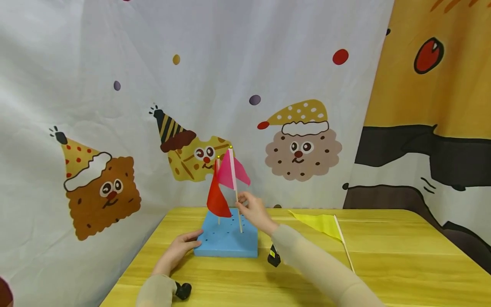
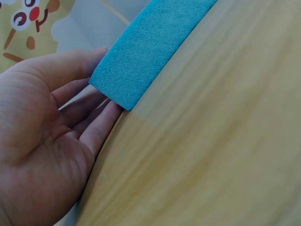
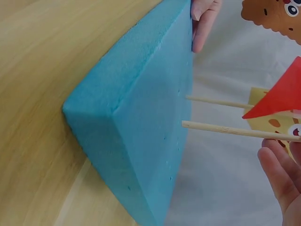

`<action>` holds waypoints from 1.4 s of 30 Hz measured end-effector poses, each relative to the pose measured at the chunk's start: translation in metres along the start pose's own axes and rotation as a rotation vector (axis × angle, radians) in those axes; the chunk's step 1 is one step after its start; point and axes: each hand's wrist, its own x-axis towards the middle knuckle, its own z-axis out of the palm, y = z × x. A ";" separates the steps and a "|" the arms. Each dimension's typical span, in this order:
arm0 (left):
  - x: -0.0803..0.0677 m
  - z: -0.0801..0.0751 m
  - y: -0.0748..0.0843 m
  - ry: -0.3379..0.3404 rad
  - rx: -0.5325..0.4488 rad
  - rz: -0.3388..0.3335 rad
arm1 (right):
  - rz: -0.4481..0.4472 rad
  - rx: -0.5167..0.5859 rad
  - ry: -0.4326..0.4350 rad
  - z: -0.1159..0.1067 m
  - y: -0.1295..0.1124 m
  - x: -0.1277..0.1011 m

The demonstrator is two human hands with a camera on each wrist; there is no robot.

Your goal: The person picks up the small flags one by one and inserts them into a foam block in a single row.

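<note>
Left hand (image 1: 177,251) nearest, fingers straight, pressed flat against blue foam block (image 1: 226,236) corner on table (image 1: 383,264). Right hand (image 1: 255,212) pinches pink flag (image 1: 234,170) stick, stuck upright in block. Red flag (image 1: 217,198) just behind.

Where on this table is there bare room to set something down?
Bare wood lies right of the yellow flag, out to the table edge, and along the near edge between the two sleeves. It is crowded round the blue foam block, with the left hand, right hand, red flag and pink flag.
</note>
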 end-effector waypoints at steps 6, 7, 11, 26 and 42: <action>0.001 -0.003 0.000 -0.012 -0.003 0.006 | -0.007 -0.033 -0.028 0.010 -0.003 0.006; 0.001 -0.003 0.001 -0.017 -0.007 0.005 | -0.011 -0.036 -0.032 0.011 -0.003 0.006; 0.000 -0.002 0.002 -0.024 -0.011 0.015 | -0.037 -0.046 -0.034 0.019 -0.003 0.009; 0.001 -0.003 0.000 -0.018 -0.019 0.022 | -0.030 -0.055 -0.021 0.037 0.000 0.021; 0.001 -0.003 0.001 -0.016 0.010 0.030 | -0.046 -0.115 0.035 0.042 0.011 0.033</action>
